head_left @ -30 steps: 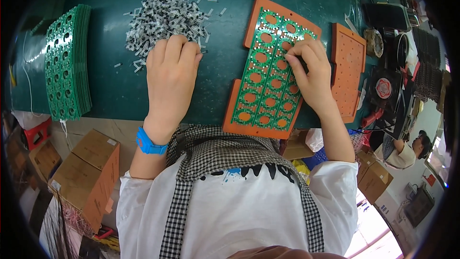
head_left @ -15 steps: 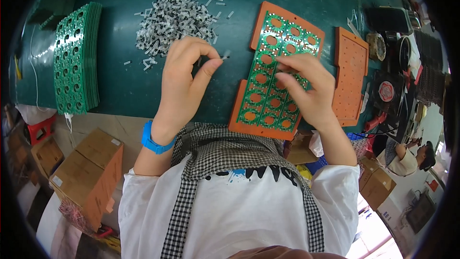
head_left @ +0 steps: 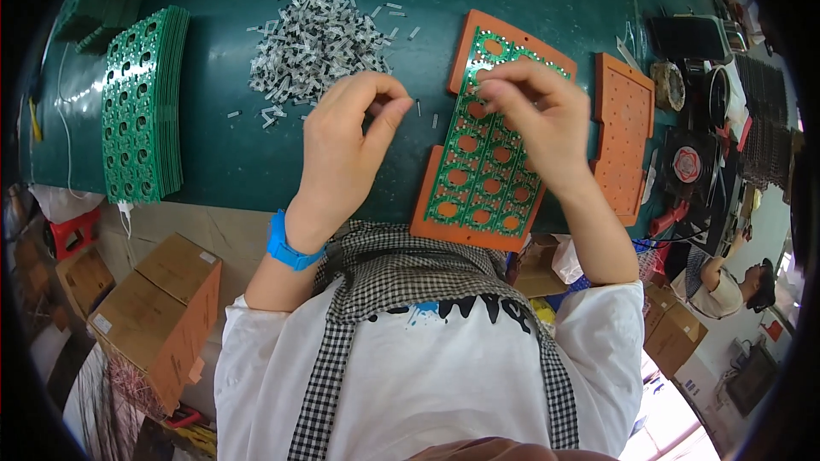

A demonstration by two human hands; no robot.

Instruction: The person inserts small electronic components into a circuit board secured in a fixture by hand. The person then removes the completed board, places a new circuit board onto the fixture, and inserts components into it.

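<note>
My left hand (head_left: 348, 138), with a blue watch (head_left: 290, 245) on its wrist, hovers over the green table just to the near side of a heap of small clear parts with dark ends (head_left: 316, 43). Its thumb and forefinger are pinched; whatever may be between them is too small to make out. Two loose clear parts (head_left: 436, 120) lie just right of those fingertips. Above a green circuit board panel (head_left: 468, 175), my right hand (head_left: 547, 124) is closed in a pinch at the panel's far part, its fingertips hiding anything held. The panel lies in an orange tray (head_left: 424, 213).
A stack of green circuit panels (head_left: 141, 111) stands at the left. Another orange tray (head_left: 622, 137) lies right of the panel, with a tape roll (head_left: 668, 85) beyond it. Cardboard boxes (head_left: 162, 282) sit below the table's near edge. Another person (head_left: 722, 282) is at far right.
My right hand has moved farther up the panel and slightly left. My left hand has shifted a little right, and two loose parts now show on the table beside its fingertips.
</note>
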